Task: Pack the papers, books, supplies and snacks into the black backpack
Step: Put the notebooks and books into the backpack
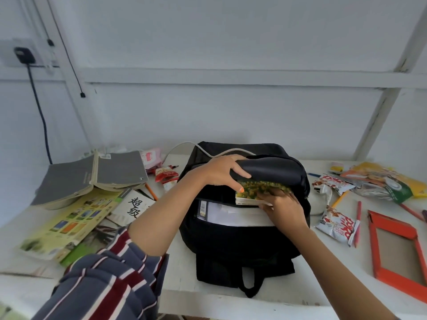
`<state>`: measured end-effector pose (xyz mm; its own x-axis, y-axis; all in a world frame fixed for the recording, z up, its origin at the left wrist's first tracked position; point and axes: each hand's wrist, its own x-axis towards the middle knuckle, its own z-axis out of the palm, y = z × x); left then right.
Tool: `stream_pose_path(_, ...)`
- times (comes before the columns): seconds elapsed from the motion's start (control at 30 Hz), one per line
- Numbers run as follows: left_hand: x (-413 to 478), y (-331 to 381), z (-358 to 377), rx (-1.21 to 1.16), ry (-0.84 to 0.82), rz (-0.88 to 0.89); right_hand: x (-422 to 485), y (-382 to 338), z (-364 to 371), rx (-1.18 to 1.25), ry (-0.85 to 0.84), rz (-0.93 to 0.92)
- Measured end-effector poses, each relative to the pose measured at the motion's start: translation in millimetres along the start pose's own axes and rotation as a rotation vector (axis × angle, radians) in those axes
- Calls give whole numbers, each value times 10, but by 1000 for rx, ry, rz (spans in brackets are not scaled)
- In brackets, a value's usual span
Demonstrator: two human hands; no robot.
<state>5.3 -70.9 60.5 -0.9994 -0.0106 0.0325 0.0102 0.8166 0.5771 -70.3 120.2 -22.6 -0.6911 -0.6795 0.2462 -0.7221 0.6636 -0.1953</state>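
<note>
Nearest, lower left: striped sleeve (111,280) of the left arm, bunched at the elbow, forearm bare. Black backpack (233,245) lying on the white tabletop (184,269), mouth turned up toward the body, handy for sliding flat things in. Already inside the mouth: white papers (233,215) and a book spine (202,210), laid flat. Right hand (285,207) at the opening, fingers curled around the near corner of a flower-covered book (256,190), apparently feeding it in on top of the papers; far part hidden under the flap. Left hand (221,172) just beyond, fingers hooked over the top flap (268,168) and lifting it, evidently to keep the mouth wide for the book. Unpacked so far, judging by the spread: snack packets (337,224) and pencils (357,218) right of the bag, beside an orange frame (397,248); brochures (64,225) and grey notebooks (97,176) to the left. Farthest: white wall (231,100), power cable (40,112) hanging at left.
</note>
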Motion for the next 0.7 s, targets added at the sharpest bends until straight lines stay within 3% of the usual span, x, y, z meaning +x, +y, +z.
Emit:
stream_pose_path(0.13,-103,5,59,-5,-123,-49,-319,-161,-197,195,-63,-139)
stream_pose_path(0.2,-167,7,71,-61,-101,-67,-429,-324,-312,334,-71,-232)
stream_pose_path(0.47,-784,-141,-304,-341,408,-95,-218,-1262,-508,760,-198,-378)
stream_pose_path(0.6,-1274,-515,-617,-354,681,-197,2,-1896,-350,831,-189,-405)
stream_pose_path(0.7,-1699,-983,-828,-293,779,-329,183,-2420,-152,868,-193,-378)
